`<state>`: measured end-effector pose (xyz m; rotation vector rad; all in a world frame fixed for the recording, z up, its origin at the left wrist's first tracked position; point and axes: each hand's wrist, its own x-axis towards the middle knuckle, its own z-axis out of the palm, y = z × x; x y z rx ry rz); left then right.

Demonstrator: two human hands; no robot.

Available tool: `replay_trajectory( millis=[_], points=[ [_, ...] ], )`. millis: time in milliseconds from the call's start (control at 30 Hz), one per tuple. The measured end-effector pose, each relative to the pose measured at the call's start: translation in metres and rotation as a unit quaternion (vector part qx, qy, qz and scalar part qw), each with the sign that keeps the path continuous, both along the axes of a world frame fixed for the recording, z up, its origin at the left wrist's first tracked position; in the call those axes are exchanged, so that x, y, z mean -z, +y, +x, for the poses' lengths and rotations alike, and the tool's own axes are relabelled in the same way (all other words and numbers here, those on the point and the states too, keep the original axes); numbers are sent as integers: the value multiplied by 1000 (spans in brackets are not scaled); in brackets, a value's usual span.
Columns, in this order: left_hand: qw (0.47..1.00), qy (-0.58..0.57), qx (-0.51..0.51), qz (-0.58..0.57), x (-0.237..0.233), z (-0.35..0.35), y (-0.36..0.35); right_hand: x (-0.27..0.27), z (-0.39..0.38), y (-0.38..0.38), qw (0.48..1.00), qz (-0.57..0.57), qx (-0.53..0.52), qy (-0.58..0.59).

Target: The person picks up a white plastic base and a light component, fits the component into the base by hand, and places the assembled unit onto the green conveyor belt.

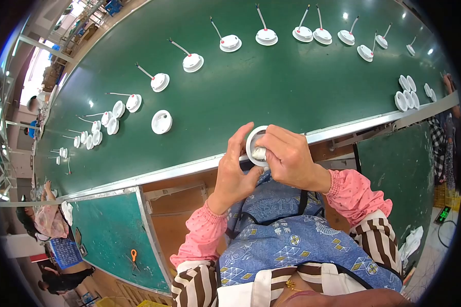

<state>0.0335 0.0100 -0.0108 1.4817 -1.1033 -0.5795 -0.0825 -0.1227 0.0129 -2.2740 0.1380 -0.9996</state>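
A round white cup-like part (250,143) is held up over the front edge of the green table. My left hand (232,171) grips its left side between thumb and fingers. The fingers of my right hand (290,157) are bent into its opening, pinching a small whitish piece (259,153) that looks soft, like cloth or a fingertip cover; which one I cannot tell. On the table to the left lies a loose white round part (162,122) with a hole in it.
White discs with upright wires (267,37) stand in a long arc on the green table (241,87). Stacked white parts (407,100) are at the right. Orange-handled scissors (133,255) lie on a lower green surface at the left. Other people sit or stand at far left.
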Motion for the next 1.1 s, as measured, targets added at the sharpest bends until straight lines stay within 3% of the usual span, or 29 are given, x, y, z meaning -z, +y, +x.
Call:
replay_trajectory(
  millis=[267,400,533,733,767,833,867,1000,1100],
  points=[
    [994,91,61,29,7,8,5,-1,-19,-11,996,46,-49,53],
    [998,26,39,31,0,4,-3,-1,-26,-18,993,87,-67,44],
    [998,-13,-9,-54,9,-1,-5,4,-29,-26,987,122,-78,76],
    [999,-40,23,17,5,-1,18,8,-25,-17,986,113,-91,82],
    [998,-54,6,-34,12,-3,19,7,-24,-18,983,127,-98,88],
    [1000,24,5,-18,5,-8,26,6,-24,-17,977,155,-108,102],
    [998,64,7,-11,2,-10,29,6,-23,-16,977,147,-112,104],
    [996,-38,-49,-64,15,-14,29,2,-24,-21,979,103,-123,129],
    [998,-14,-41,-40,15,-18,33,-26,-29,-10,982,40,-108,152]
  ],
)
